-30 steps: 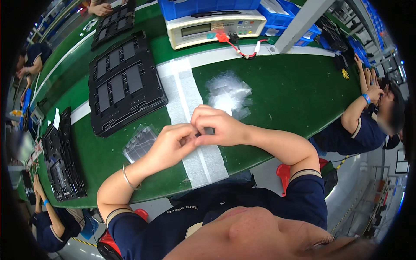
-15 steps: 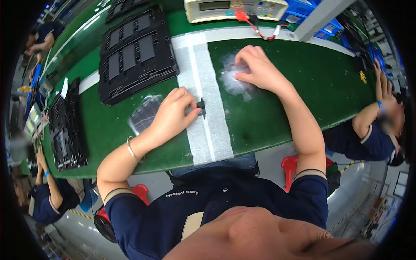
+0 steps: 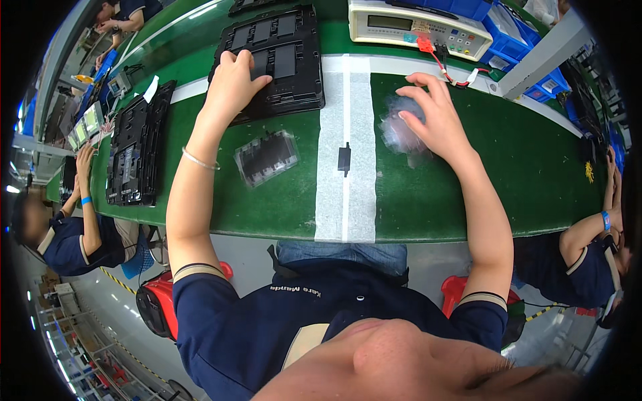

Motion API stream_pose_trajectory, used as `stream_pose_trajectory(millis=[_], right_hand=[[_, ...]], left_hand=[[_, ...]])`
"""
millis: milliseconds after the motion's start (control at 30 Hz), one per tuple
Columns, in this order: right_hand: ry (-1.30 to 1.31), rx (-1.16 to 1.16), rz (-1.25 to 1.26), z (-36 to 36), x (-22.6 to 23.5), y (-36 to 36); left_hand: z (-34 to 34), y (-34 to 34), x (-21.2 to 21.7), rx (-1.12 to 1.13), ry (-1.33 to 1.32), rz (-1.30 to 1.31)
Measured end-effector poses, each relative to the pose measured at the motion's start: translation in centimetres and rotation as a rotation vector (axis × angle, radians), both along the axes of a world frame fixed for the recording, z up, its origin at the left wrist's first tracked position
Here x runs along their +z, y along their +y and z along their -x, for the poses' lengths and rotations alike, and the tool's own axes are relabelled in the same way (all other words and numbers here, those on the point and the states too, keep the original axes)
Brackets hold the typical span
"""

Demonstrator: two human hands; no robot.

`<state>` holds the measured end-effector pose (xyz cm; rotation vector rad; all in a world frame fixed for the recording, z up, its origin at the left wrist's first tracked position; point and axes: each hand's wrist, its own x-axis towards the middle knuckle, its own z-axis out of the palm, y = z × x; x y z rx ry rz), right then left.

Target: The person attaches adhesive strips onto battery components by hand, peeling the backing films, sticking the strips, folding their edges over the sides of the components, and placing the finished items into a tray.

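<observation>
My left hand point(image 3: 234, 80) is over the near left corner of a black tray point(image 3: 294, 93) with grey rectangular pieces in it. Its thumb and fingers are apart, and nothing shows between them. On the white strip point(image 3: 346, 207) lies a small flat black part point(image 3: 344, 159) with narrow tabs at its ends, touched by neither hand. My right hand point(image 3: 438, 117) hovers at a loose pile of clear film pieces point(image 3: 401, 127), thumb and forefinger spread and curved over it. Between the tray and the strip rests a clear sheet point(image 3: 267, 158) with dark patches.
Behind the strip stands a white bench meter point(image 3: 418, 30) with red and black leads. Blue bins point(image 3: 501, 40) and a grey post point(image 3: 545, 57) rise at the back right. More black trays point(image 3: 137, 147) lie at left. Co-workers sit on both sides.
My left hand has let go of the small black part, leaving it on the strip, and moved to the black tray. The right thumb and forefinger have parted over the film. The view has shifted.
</observation>
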<state>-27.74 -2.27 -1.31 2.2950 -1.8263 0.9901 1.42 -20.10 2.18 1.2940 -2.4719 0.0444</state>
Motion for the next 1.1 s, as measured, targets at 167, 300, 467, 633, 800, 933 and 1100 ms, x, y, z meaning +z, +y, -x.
stream_pose_trajectory(millis=[167,300,467,633,800,933,1100], right_hand=[[-0.002,0.082,-0.065,-0.5,0.0,0.2],[0.013,0.107,-0.073,-0.4,-0.3,0.2],[0.039,0.158,-0.117,-0.5,-0.4,0.2],[0.032,0.182,-0.117,-0.9,-0.6,0.2],[0.022,0.184,-0.082,-1.4,-0.7,0.2],[-0.515,0.117,-0.124,-4.5,0.3,-0.1],[-1.195,0.200,-0.239,-7.4,1.2,0.4]], left_hand=[[1.7,-2.2,0.3,0.058,-0.138,-0.021],[2.3,-2.5,0.3,0.088,-0.161,-0.046],[1.4,-3.2,0.0,0.139,-0.030,-0.121],[-0.5,-4.5,-0.9,0.062,0.089,-0.007],[-1.7,-3.5,0.0,0.221,0.229,-0.022],[2.6,3.0,0.0,-0.105,1.038,-0.719],[5.3,11.8,-1.7,-0.350,1.097,-1.362]])
